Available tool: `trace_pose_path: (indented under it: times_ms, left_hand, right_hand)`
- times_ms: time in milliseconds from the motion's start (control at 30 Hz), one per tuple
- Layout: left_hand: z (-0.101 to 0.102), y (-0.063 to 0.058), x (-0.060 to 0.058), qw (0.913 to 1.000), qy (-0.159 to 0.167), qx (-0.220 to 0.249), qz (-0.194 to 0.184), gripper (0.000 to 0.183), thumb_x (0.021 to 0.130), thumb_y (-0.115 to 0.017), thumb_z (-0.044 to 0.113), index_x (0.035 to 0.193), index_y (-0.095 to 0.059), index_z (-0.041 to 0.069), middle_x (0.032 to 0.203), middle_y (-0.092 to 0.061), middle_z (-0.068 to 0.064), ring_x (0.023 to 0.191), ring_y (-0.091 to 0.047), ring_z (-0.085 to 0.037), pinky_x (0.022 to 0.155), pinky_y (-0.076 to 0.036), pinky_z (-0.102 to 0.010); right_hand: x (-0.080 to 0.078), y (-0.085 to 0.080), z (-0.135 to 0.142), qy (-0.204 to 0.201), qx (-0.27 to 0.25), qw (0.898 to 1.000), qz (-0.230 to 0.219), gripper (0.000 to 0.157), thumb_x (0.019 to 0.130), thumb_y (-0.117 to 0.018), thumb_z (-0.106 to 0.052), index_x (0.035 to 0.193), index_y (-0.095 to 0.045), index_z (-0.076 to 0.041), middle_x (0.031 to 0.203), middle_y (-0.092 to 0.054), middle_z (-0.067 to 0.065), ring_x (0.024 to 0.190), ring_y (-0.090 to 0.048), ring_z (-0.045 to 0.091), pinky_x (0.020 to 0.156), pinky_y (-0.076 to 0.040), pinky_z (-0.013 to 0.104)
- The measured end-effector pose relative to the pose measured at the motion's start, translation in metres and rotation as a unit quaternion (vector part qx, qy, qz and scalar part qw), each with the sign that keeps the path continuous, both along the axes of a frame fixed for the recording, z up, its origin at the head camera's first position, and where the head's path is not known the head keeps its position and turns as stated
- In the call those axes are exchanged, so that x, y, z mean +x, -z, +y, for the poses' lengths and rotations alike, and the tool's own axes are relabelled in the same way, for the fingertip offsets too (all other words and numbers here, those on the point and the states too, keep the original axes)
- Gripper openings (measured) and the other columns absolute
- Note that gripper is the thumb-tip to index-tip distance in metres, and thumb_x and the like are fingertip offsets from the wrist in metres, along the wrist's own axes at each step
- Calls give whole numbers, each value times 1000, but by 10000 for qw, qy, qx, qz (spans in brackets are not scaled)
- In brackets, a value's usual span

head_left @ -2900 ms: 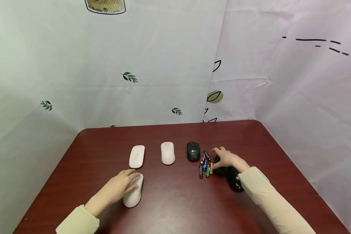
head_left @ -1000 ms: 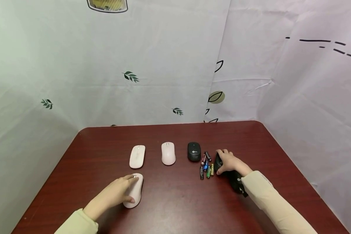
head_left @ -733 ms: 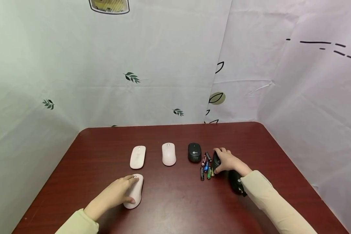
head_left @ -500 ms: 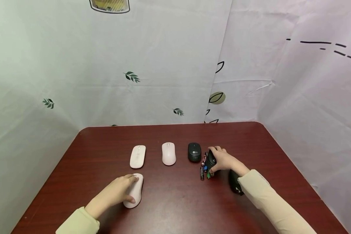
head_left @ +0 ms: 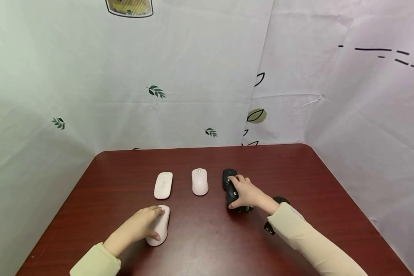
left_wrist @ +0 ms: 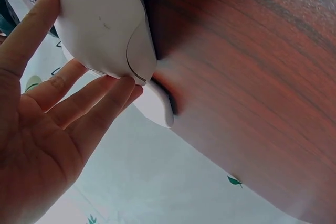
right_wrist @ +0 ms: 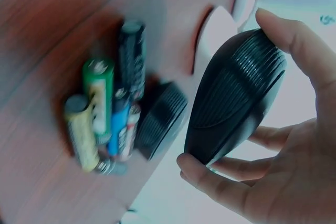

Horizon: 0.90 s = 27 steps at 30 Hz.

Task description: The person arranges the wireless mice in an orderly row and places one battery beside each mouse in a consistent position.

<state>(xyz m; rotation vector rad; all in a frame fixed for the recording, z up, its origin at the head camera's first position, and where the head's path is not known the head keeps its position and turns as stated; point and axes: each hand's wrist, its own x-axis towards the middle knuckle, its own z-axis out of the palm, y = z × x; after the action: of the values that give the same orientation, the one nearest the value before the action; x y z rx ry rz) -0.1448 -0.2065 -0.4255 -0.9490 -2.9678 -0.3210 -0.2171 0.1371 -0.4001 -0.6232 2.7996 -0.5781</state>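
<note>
My left hand (head_left: pixel 138 226) holds a white computer mouse (head_left: pixel 163 226) at the table's front left, thumb on one side and fingers at its far end. The left wrist view shows that mouse (left_wrist: pixel 100 19) close up. My right hand (head_left: pixel 248 193) grips a black computer mouse (head_left: pixel 232 194) with ribbed sides, thumb and fingers at opposite edges. In the right wrist view this mouse (right_wrist: pixel 236 87) hangs raised, apart from several loose batteries (right_wrist: pixel 100 98). Just behind it lies another black mouse (head_left: pixel 229 174). From above, the right hand and its mouse hide most of the batteries.
Two more white mice stand in the back row, a flat one (head_left: pixel 163 185) on the left and a rounded one (head_left: pixel 199 182) in the middle. A black object (head_left: pixel 270 229) lies partly under my right sleeve. A pale printed curtain (head_left: pixel 193 76) borders the dark red table (head_left: pixel 124 165).
My right hand has taken hold of the black mouse and carried it left, across the batteries, to the other black mouse. The left hand stays on its white mouse, its thumb now lower.
</note>
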Motion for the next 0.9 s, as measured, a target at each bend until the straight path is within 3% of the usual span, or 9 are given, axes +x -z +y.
trace_pose_path:
  times_ms: [267, 433, 900]
  left_hand:
    - [-1, -1, 0, 9999, -22, -19, 102, 63, 51, -89, 25, 101, -63, -4, 99, -67, -16, 89, -64, -31, 78, -51, -41]
    - [-1, -3, 1, 9999, -69, 6, 73, 63, 50, -89, 23, 100, -63, -4, 96, -66, -14, 85, -64, -29, 74, -51, -39]
    - [0, -1, 1, 9999, -39, 48, 134, 63, 48, -89, 24, 99, -63, -3, 93, -66, -12, 81, -64, -27, 72, -51, -38]
  right_hand:
    - [7, -2, -28, -346, 3, 9994, 26, 92, 68, -84, -27, 142, -36, -3, 141, -35, 27, 123, -40, 45, 88, -45, 52]
    - [11, -1, -41, -507, 74, 9987, 7, 91, 67, -85, -27, 140, -37, -3, 140, -37, 26, 123, -40, 42, 87, -48, 48]
    - [17, 3, -74, -1081, 448, 9925, 346, 90, 66, -85, -32, 138, -40, -2, 133, -44, 23, 109, -45, 33, 88, -47, 41]
